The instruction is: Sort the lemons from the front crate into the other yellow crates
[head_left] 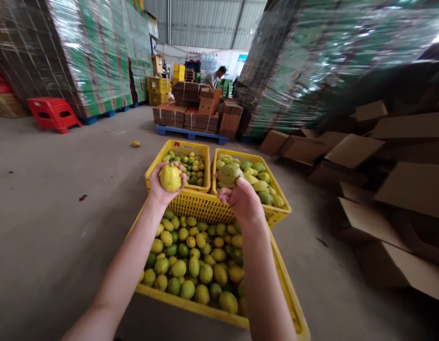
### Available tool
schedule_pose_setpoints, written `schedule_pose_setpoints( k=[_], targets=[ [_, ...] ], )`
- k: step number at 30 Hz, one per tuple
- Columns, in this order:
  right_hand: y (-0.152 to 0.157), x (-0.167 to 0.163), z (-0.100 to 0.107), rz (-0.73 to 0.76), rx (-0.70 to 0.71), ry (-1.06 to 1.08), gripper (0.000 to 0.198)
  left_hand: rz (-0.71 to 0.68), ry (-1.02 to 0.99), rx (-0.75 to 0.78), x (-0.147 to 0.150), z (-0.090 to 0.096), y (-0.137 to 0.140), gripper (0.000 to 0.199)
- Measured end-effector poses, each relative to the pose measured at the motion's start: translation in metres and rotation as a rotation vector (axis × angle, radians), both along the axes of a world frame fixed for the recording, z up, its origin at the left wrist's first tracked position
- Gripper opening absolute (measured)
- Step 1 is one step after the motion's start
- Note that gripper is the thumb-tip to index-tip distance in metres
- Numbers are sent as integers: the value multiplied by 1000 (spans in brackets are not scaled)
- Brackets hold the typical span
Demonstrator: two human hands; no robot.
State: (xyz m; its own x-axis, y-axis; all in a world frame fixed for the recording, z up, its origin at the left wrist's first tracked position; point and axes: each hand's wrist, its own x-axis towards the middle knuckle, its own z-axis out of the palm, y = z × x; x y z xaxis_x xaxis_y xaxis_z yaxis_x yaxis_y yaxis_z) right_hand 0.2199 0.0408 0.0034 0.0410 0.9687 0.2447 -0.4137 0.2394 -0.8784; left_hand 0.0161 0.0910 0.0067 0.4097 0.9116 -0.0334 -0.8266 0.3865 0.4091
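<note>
Lemons fill the near yellow crate (276, 279) at lower centre, above which the left hand (162, 187) cups a yellow lemon (170, 177) in curled fingers, the right hand (242, 199) pinches a greenish lemon (229, 174), with two smaller crates (177, 148) beyond.

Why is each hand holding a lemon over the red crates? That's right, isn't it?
Not quite: the crates are yellow, not red, as the head view shows. The left hand holds a yellow lemon and the right hand holds a greener lemon over them.
</note>
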Motion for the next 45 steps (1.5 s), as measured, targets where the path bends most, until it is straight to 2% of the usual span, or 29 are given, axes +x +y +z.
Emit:
schedule_pose_setpoints(
  k=[4, 7, 9, 13, 15, 17, 21, 25, 29, 36, 40, 43, 45],
  targets=[
    [-3, -9, -4, -183, 88, -55, 39, 24, 117, 160, 3, 7, -4, 23],
    [-2, -15, -4, -223, 154, -78, 41, 89, 219, 306, -1, 13, -7, 26],
    [-3, -20, -2, -217, 174, -74, 45, 149, 242, 340, -6, 16, -9, 27],
    [-9, -30, 1, -159, 126, -54, 57, 278, 171, 234, -9, 21, -11, 26],
    [-11, -34, 0, -123, 81, -26, 47, 292, 120, 152, -7, 22, -11, 23],
    [-12, -34, -1, -85, 13, 6, 40, 264, 66, 80, -5, 21, -11, 19],
    [-13, -29, -3, -21, -120, 39, 47, 204, -24, -16, 0, 16, -8, 18],
    [-12, -25, -4, -35, -92, 138, 40, 178, -9, -55, 10, 11, -7, 18],
    [-6, -27, -9, -24, -84, 193, 42, 136, 29, -75, 28, 4, -10, 21],
    [2, -22, -25, -100, -236, 254, 32, 2, -132, -35, 52, -25, -9, 14],
    [4, -15, -32, -184, -135, 188, 28, -88, -141, 36, 61, -34, -11, 8],
    [9, -16, -42, -349, -81, 64, 42, -51, -151, 41, 74, -36, -16, 11],
    [11, -21, -51, -420, -41, -118, 54, -2, -119, 16, 83, -38, -18, 13]
  ],
)
